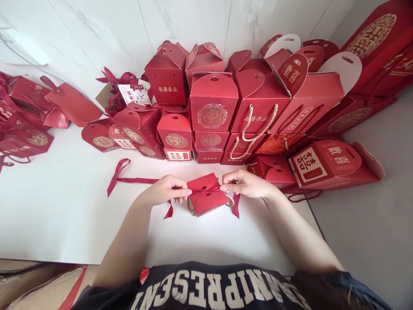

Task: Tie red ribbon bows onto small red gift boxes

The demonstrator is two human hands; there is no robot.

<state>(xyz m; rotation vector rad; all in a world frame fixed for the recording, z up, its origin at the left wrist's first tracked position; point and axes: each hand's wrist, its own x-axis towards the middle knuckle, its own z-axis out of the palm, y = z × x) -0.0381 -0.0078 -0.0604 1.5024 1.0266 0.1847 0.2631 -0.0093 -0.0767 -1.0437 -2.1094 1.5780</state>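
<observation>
A small red gift box [209,203] with a folded top and a twisted cord handle [230,199] at its side rests on the white table in front of me. Across its top runs a dark red ribbon [138,180], crossed or knotted near the middle. At the box's left, my left hand [171,188] pinches one side of the ribbon between thumb and fingers. My right hand [240,183] pinches the other side at the right edge. Loose ribbon tails hang below both hands, and a longer length trails left over the table.
Stacked red gift boxes [213,101] stand along the back against the tiled wall [187,21]. A red box with a white label [332,165] sits at the right near a grey wall. More red boxes and ribbons [29,112] lie at the left. Cardboard [38,284] shows below the table edge.
</observation>
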